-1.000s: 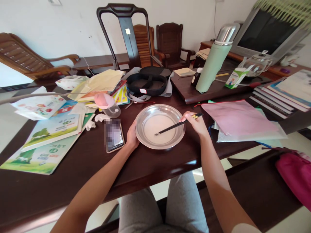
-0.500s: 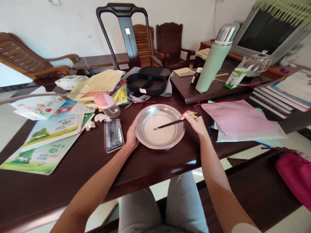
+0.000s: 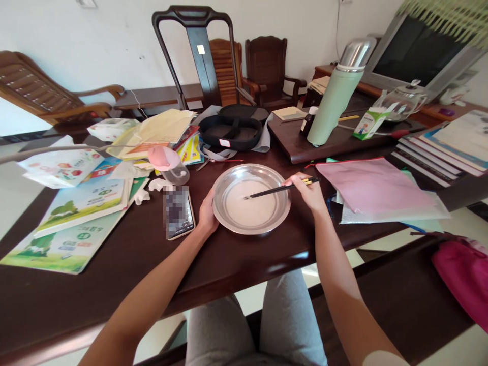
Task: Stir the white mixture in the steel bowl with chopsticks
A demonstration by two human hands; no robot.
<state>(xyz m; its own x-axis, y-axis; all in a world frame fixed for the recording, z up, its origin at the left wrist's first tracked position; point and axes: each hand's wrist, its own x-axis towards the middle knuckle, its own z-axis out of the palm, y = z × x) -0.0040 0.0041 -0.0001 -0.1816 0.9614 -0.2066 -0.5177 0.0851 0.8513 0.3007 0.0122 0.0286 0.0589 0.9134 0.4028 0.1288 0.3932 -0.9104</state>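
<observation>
Left hand [image 3: 208, 212] against a metal bowl [image 3: 284, 208] of pale liquid [image 3: 251, 211], black chopsticks [image 3: 267, 192] in the right hand [image 3: 308, 192].

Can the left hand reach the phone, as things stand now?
Probably yes: the phone lies close beside the left hand, with nothing seen between them, though that hand now touches the bowl.

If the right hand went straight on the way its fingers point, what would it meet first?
Probably the metal bowl, at its right rim. The right hand, holding chopsticks, points there; depth is unclear, so it might pass just above the rim.
</observation>
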